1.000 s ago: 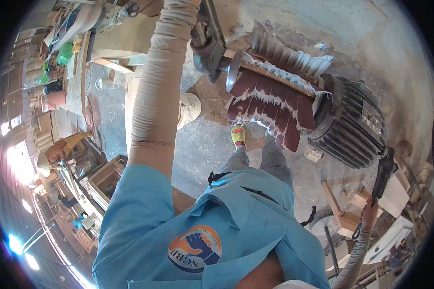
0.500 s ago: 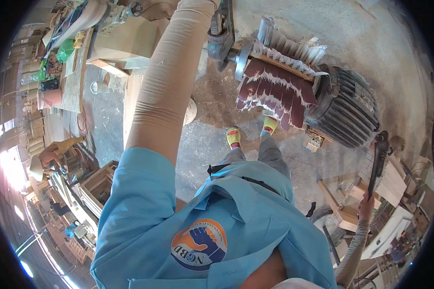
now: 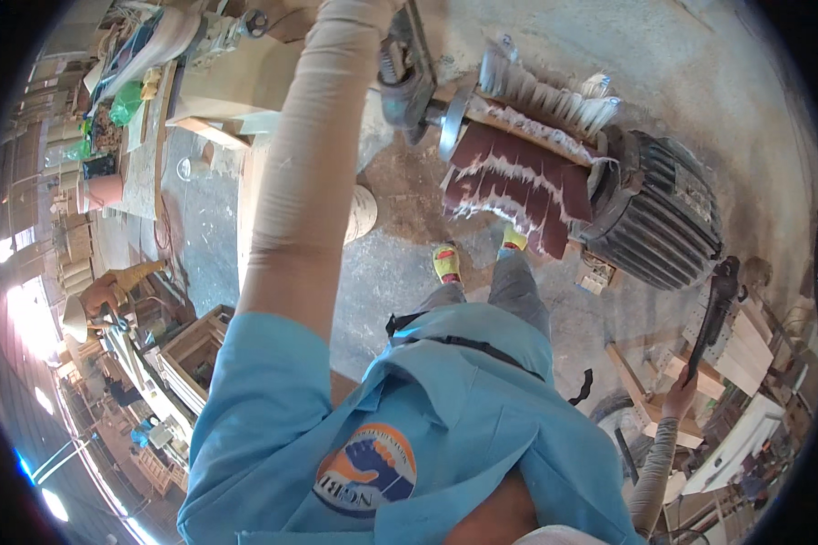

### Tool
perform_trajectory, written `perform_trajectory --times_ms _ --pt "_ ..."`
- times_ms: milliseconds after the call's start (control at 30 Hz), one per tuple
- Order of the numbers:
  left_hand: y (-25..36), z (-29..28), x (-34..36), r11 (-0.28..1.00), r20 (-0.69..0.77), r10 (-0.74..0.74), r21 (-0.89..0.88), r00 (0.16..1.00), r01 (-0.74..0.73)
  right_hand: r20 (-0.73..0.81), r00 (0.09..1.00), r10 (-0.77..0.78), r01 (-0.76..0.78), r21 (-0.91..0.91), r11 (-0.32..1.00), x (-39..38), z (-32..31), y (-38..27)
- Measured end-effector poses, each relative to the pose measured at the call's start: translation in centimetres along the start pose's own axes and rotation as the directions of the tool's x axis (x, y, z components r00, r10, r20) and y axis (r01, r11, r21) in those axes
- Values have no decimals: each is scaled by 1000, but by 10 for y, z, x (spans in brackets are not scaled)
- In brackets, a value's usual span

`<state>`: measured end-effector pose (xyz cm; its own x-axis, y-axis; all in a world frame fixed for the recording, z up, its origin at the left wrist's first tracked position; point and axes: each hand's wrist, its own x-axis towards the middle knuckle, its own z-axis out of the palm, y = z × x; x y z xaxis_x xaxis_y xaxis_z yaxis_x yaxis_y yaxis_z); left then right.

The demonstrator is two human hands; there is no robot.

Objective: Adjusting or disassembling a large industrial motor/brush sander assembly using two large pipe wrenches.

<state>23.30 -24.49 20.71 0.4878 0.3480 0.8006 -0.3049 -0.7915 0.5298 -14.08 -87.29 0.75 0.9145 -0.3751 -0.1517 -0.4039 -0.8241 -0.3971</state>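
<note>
My left arm (image 3: 304,173), in a tan sleeve, reaches to the top edge; the hand itself is beyond the picture. Close to its wrist is a dark pipe wrench (image 3: 405,91), its jaw at the shaft end beside a metal disc (image 3: 454,123). My right hand (image 3: 680,396) is closed around the handle of another pipe wrench (image 3: 713,309), whose head is by the far end of a black finned motor (image 3: 659,209). Between disc and motor sits a sanding brush roller with maroon abrasive strips (image 3: 518,182) and pale bristles (image 3: 547,95).
A white round bucket (image 3: 362,213) stands under my left arm. At left are a workbench (image 3: 145,182) and a bent-over person in a conical hat (image 3: 95,300). Wooden pieces (image 3: 650,400) lie near my right hand. My feet in yellow footwear (image 3: 446,262) are below the roller.
The left wrench has tilted slightly leftward, with my left forearm shifting along. My right hand keeps its hold on the other wrench. The whole view has shifted a little.
</note>
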Motion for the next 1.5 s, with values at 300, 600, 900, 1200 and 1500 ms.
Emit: perform_trajectory --times_ms 300,600,900,1200,1500 --pt "2 -6 1 996 -57 68 65 996 -64 -30 1000 -1 0 -38 999 -6 11 -11" --pt "-1 8 7 1000 -2 22 -11 1000 -22 -107 994 30 -28 18 999 -4 50 9" --pt "-4 7 9 967 181 -160 -170 970 191 -74 995 72 -74 -30 997 -11 39 -17" --pt "-26 52 9 969 167 -213 159 963 187 -159 981 114 -123 -51 991 -3 91 18" --pt "-77 111 21 955 236 -28 292 971 -44 -333 942 -51 86 92 992 2 117 19"
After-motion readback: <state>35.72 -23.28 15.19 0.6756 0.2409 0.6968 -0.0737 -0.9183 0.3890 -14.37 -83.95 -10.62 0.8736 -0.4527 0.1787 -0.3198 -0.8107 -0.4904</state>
